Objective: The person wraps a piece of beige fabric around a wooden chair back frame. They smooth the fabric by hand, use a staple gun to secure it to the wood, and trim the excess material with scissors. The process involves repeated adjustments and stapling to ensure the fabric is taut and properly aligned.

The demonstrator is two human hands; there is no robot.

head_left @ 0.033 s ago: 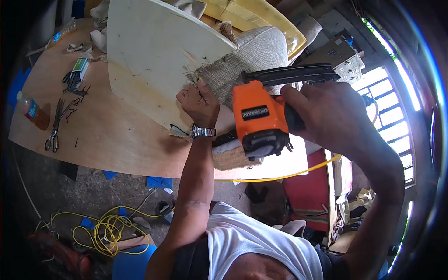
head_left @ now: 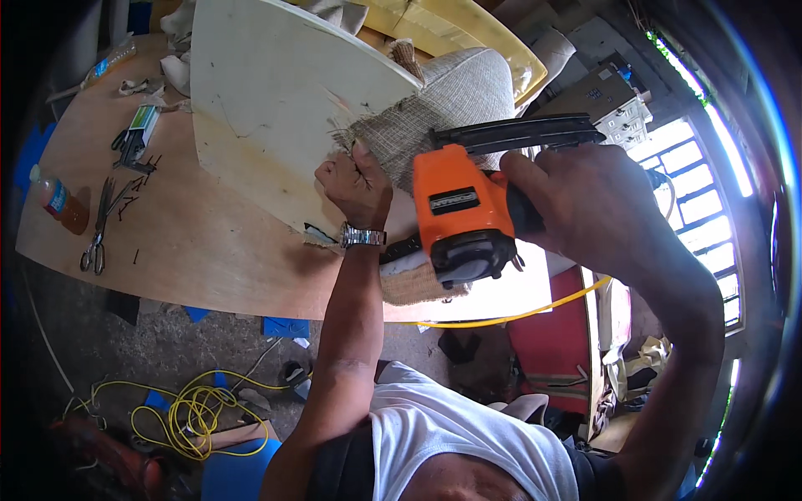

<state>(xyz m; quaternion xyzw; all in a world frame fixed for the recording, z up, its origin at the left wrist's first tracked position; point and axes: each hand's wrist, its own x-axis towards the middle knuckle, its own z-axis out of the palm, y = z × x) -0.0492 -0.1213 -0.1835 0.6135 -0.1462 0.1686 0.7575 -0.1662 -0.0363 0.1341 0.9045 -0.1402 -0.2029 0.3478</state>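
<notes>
Gripping the orange nail gun, the right hand has its fingers wrapped round the handle, the tool poised over the grey woven fabric, and look how near that is to the left hand! Left fingers curled in, thumb up at the frayed edge by the pale panel; whether cloth is pinched in there, I can't tell. Here's the danger: a slip of the gun's nose or an early squeeze could send a fastener toward those knuckles, with no glove on either hand. Whether the nose touches the cloth is hard to judge, and a tilted one could drive crooked. Loose tension on the left might let the fabric pucker. And watch that yellow hose along the table: if it feeds the gun, a snag could tug the aim away
</notes>
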